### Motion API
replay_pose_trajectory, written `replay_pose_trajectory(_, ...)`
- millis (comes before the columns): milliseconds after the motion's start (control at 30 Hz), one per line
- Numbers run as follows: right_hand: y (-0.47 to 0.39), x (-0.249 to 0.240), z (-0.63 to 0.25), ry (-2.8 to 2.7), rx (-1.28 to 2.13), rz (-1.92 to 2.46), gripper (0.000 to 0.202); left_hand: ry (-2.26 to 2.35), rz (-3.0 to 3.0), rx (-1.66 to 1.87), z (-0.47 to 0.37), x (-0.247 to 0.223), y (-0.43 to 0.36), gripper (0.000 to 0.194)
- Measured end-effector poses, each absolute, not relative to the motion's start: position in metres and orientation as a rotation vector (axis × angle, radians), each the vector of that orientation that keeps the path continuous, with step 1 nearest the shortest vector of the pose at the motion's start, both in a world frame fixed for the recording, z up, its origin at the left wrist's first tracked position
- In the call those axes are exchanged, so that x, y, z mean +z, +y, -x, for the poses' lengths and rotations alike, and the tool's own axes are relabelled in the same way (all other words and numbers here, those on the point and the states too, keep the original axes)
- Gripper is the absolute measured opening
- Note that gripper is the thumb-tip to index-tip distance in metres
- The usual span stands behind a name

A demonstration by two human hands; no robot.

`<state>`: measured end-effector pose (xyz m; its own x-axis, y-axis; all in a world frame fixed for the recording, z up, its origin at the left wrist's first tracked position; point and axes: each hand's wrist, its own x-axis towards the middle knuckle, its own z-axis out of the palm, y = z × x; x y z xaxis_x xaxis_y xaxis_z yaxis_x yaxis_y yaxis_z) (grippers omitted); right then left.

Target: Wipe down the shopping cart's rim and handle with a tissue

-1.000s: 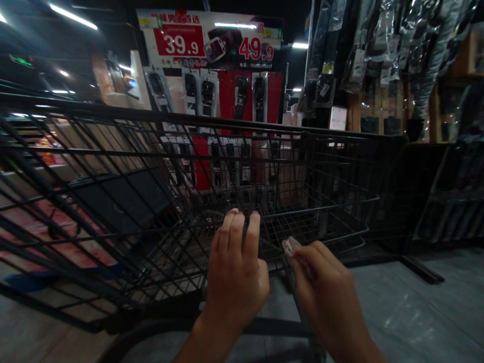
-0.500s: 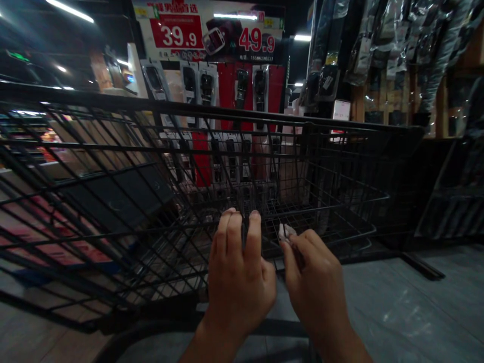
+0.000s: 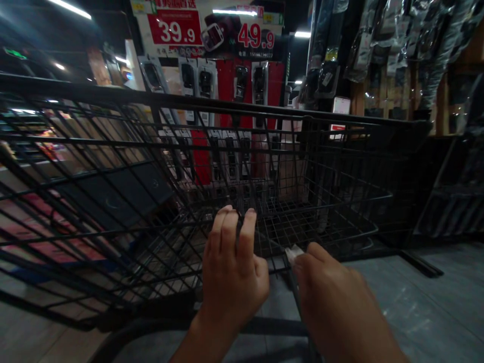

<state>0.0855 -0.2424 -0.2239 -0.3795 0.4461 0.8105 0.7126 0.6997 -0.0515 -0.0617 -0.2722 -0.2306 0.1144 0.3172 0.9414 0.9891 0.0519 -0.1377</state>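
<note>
Right hand [image 3: 336, 295]: closed, thumb side toward the cart [image 3: 227, 106], with a pale crumpled piece caught at the fingertips; the hand is low on the cart's near side.
Pale piece [image 3: 293, 253]: sticks out past those fingertips, by the cart's lower mesh; cannot tell whether it touches the wire, nor what it is made of.
Left hand [image 3: 236, 272]: back of the hand up, fingers partly bent and somewhat spread, their tips at a wire of the cart's near mesh; cannot tell how firmly they press or whether they grip it.
Cart: black wire, its long top rail running across beyond both hands, with a dark lower tube [image 3: 276, 326] beneath the basket.
Dark flat panel [image 3: 113, 194]: seen through the cart's left-hand mesh; cannot tell whether inside or beyond.
Pink printed box [image 3: 28, 229]: behind the same left-hand mesh, lower down.
Packaged belts [image 3: 206, 83]: hung in rows beyond the cart, some seen through its wires.
Price sign [image 3: 177, 30]: above those rows, beyond the cart, reading 39.9 and 49.9.
Plastic-wrapped goods [image 3: 393, 35]: beyond and above the cart's right end.
Floor [image 3: 412, 297]: grey tile, below and right of the cart.
</note>
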Motion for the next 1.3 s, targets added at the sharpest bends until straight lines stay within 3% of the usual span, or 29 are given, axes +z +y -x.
replay_pose_trajectory(200, -0.252, -0.202, -0.070, -1.684, -0.024, 0.588, 0.014, -1.381, 1.510, -0.936, 0.062, -0.229, -0.275, 0.060)
replay_pose_trajectory(433, -0.244, -0.220, -0.019, -1.578, 0.228, 0.512, 0.019, -1.293, 1.660, -0.936, 0.076, -0.225, -0.277, 0.047)
replay_pose_trajectory(767, -0.231, -0.252, -0.026, -1.778, -0.141, 0.587, 0.027, -1.341, 1.620, -0.922, 0.077, -0.229, -0.275, 0.056)
replay_pose_trajectory(967, -0.245, -0.237, -0.050, -1.945, -0.073, 0.724, 0.036, -1.294, 1.588, -0.891, 0.075, -0.237, -0.275, 0.057)
replay_pose_trajectory(1133, -0.254, -0.216, -0.057, -1.737, -0.103, 0.614, 0.016, -1.283, 1.576, -0.918, 0.073, -0.255, -0.274, 0.064)
replay_pose_trajectory(1300, -0.245, -0.212, -0.036, -1.564, -0.037, 0.548, 0.010, -1.318, 1.531, -1.009, 0.069, -0.267, -0.281, 0.063)
